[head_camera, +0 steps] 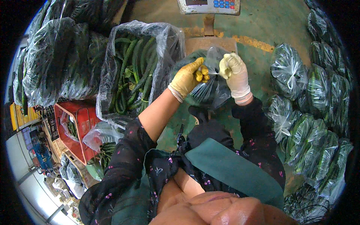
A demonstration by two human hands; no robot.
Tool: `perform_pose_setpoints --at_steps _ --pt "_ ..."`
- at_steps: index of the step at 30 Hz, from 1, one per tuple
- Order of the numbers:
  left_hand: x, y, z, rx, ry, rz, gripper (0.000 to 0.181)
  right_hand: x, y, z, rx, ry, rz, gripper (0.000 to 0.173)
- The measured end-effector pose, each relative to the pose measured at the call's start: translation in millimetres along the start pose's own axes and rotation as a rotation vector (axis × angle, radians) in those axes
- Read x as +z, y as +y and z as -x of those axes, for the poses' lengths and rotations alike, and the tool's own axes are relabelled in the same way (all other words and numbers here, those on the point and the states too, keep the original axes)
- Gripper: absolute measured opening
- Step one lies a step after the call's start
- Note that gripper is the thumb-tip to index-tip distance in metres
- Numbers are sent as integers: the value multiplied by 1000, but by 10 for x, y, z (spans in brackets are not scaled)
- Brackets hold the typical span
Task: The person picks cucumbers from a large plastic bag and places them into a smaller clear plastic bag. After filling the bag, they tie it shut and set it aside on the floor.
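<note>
A clear plastic bag (206, 92) rests on or against the plate of a platform scale (222, 42), its neck gathered and drawn tight between my hands. My left hand (189, 73), in a yellow-stained glove, has its fingers curled on the gathered plastic from the left. On the other side my right hand (234, 74), in a paler glove, pinches the plastic in a closed fist. Dark green shapes show dimly through the film. To the left of my left hand, long cucumbers (135, 70) lie in a container lined with clear plastic film (166, 36).
The scale's keypad display (209, 6) stands at the far side. Tied bags of cucumbers (289, 71) line the floor on the right. More filled bags (50, 62) are stacked at the left, above a red plastic crate (81, 112). A yellow line (254, 43) crosses the green floor.
</note>
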State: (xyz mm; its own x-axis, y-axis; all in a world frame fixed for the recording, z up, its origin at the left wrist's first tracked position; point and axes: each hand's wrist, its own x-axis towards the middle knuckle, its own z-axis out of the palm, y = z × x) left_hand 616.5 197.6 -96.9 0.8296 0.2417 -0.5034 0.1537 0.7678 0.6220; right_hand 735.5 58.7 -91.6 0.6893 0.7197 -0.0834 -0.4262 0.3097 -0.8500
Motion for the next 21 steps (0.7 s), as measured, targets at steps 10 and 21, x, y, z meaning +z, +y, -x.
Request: perform_pose_setpoints --at_steps 10,21 --pt "-636 -150 -143 -88 71 -66 38 -349 113 -80 143 -74 220 20" --pt "-486 -199 -116 -2 -127 175 41 -456 107 103 169 178 240 20"
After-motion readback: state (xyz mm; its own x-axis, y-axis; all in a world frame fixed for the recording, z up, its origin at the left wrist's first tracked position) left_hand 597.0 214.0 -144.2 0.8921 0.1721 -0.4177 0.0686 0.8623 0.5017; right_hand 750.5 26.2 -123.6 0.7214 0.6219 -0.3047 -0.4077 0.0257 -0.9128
